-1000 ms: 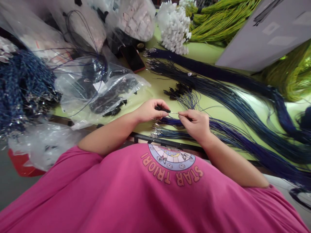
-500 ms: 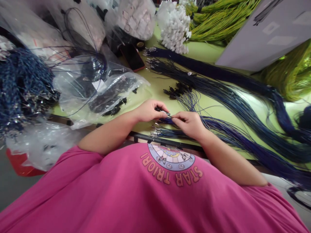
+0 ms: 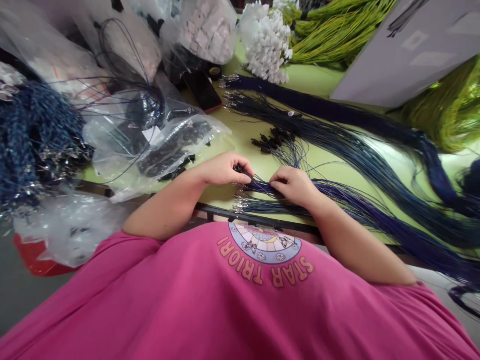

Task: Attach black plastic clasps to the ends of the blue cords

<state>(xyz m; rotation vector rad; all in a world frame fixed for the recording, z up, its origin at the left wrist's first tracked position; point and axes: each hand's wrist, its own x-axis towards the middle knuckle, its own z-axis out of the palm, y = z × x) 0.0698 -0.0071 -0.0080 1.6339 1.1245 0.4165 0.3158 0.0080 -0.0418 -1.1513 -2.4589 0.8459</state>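
Note:
My left hand is closed around small black connector housings, held above the near part of the table. Thin dark wires lead off to the right from its fingertips. Just beside it, my right hand is closed in a pinch on thin dark wires. Below both hands lies a bundle of blue wires with bare metal terminals at its left end. Behind the right hand rests a cluster of wires ending in black connectors.
Clear plastic bags with black parts lie to the left, near a hanging bunch of blue wires. A phone, white connectors, yellow-green wires and long dark wire bundles occupy the back and right. A grey panel stands upright.
My hands have moved slightly apart; the right hand has shifted a little to the right and the left a little to the left. More wire shows between them now.

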